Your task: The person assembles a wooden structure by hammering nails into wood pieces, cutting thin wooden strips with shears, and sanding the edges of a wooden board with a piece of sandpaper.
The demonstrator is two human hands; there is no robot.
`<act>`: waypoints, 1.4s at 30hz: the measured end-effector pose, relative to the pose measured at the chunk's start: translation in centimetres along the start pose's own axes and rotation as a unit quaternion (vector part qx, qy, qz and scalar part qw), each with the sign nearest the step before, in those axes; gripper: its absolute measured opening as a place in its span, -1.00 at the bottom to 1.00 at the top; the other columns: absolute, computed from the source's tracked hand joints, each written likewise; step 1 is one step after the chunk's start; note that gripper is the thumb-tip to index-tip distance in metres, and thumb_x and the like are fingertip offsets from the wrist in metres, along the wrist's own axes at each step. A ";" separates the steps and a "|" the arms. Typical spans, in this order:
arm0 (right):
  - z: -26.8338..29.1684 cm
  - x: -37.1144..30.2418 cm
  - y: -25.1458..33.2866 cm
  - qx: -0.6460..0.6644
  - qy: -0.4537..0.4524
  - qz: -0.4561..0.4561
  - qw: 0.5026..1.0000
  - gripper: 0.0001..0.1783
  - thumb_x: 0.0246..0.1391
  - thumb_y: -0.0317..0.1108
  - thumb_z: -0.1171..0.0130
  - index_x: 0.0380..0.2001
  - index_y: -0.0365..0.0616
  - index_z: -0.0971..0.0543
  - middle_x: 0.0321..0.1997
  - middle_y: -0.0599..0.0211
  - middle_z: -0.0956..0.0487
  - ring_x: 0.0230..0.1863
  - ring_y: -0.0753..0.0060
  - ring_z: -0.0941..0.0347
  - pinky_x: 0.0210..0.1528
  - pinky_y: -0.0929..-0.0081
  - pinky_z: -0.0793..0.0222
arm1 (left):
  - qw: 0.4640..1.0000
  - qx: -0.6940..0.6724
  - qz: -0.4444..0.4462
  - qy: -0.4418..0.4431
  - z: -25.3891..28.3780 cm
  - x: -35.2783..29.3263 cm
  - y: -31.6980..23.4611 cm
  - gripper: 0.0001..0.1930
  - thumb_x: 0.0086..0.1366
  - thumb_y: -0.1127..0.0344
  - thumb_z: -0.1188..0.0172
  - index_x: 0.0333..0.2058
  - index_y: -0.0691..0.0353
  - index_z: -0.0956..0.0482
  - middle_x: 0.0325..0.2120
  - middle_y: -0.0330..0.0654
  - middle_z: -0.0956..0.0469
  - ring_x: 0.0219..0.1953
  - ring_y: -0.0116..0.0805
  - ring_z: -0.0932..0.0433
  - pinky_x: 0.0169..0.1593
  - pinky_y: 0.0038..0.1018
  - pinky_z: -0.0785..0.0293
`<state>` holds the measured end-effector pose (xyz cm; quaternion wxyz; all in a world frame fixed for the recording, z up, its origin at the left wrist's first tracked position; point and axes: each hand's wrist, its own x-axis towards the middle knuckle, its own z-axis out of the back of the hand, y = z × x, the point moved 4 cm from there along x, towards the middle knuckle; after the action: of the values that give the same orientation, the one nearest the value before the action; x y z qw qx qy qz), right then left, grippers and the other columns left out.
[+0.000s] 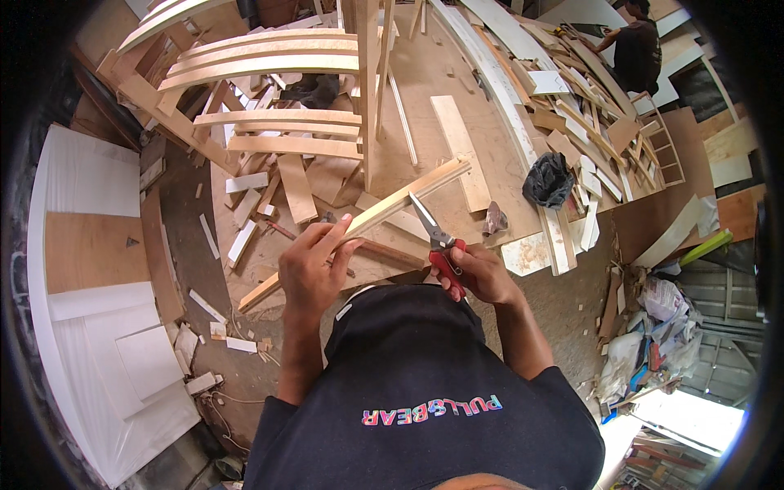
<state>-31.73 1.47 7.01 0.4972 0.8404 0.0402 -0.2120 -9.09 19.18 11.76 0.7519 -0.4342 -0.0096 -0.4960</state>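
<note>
A long, light wooden strip (400, 200) with a groove along its edge slants across in front of me, from lower left to upper right. My left hand (314, 265) is closed around it toward its nearer end. In my right hand (478, 273) is a pair of red-handled shears (439, 239), the fingers wrapped around the handles. The shears' blades point up and left, and their tip meets the strip's near edge; I cannot tell whether they press on it. Under the strip, a reddish-brown bar (392, 251) lies near the workbench's front edge.
A slatted wooden frame (278, 65) stands on the workbench (416, 106) at the far left. Boards and offcuts lie around it. A black plastic bag (548, 180) sits on the right beside piled wood scraps (588, 114). Another person (637, 53) works at far right. White panels (90, 180) stand left.
</note>
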 end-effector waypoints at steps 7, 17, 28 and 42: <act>0.2 0.3 -0.9 -0.009 0.003 0.031 0.999 -0.37 0.45 0.07 -0.06 0.14 -0.39 -0.53 -0.12 0.12 -0.68 -0.12 0.31 -0.65 0.00 0.36 -0.54 | 0.999 -0.022 0.024 -0.014 -1.1 -0.2 0.9 -0.66 0.27 0.28 -0.46 0.01 0.20 -0.76 -0.38 -0.12 -0.65 -0.45 -0.20 -0.64 -0.40 -0.34 -0.54; 14.1 8.8 -12.1 -0.480 -0.442 0.015 0.757 -0.42 0.13 -0.08 -0.32 0.13 -0.18 -0.54 -0.01 0.07 -0.59 0.02 -0.04 -0.54 0.15 0.03 -0.42 | 0.985 -0.071 0.152 0.029 -7.8 -2.4 6.3 -0.65 0.32 0.21 -0.44 -0.01 0.28 -0.75 -0.39 0.04 -0.68 -0.36 -0.07 -0.68 -0.22 -0.26 -0.56; 20.1 10.2 -14.5 -0.486 -0.515 0.096 0.699 -0.33 0.06 0.04 -0.43 0.15 -0.07 -0.52 0.18 0.04 -0.42 0.31 -0.12 -0.29 0.37 -0.09 -0.14 | 0.966 -0.121 0.204 0.104 -16.4 -3.6 4.6 -0.58 0.43 0.12 -0.32 0.10 0.30 -0.68 -0.22 0.10 -0.72 -0.17 -0.05 -0.72 -0.04 -0.31 -0.56; 30.6 4.2 -12.3 -0.349 -0.487 0.082 0.796 -0.60 0.10 -0.21 -0.41 -0.05 -0.08 -0.54 0.06 -0.01 -0.63 0.02 0.06 -0.64 0.08 0.12 -0.49 | 0.951 -0.141 0.247 0.125 -22.7 0.0 -4.8 -0.62 0.45 0.24 -0.29 0.14 0.32 -0.65 -0.18 0.11 -0.72 -0.16 -0.15 -0.71 -0.02 -0.35 -0.56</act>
<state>-41.02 -19.04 -17.49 0.7263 0.3957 -0.2050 -0.5233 -22.17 3.51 0.66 0.7770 -0.4590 0.2620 -0.3419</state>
